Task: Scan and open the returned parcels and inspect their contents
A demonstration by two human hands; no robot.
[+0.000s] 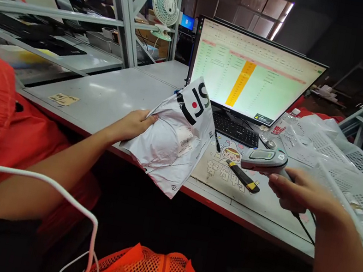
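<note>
A white plastic mailer bag [164, 135] with black lettering and a small barcode label [185, 142] is tilted over the desk's front edge. My left hand [137, 124] grips its left side, thumb on top and the other fingers hidden behind. On the right, my right hand [298, 189] is wrapped round the handle of a grey barcode scanner [265, 158], whose head points left toward the bag. Between bag and scanner, a black and yellow utility knife [243, 176] lies on the printed desk mat [210, 171]. A black pen [217, 141] rests beside the bag.
Behind the bag stand a monitor [255, 74] and a black keyboard [235, 129], with a mouse [267, 142] alongside. White perforated baskets [327, 147] crowd the right. Brown labels [64, 99] lie on the desk [105, 89] at left. A white cable [54, 183] crosses the lower left.
</note>
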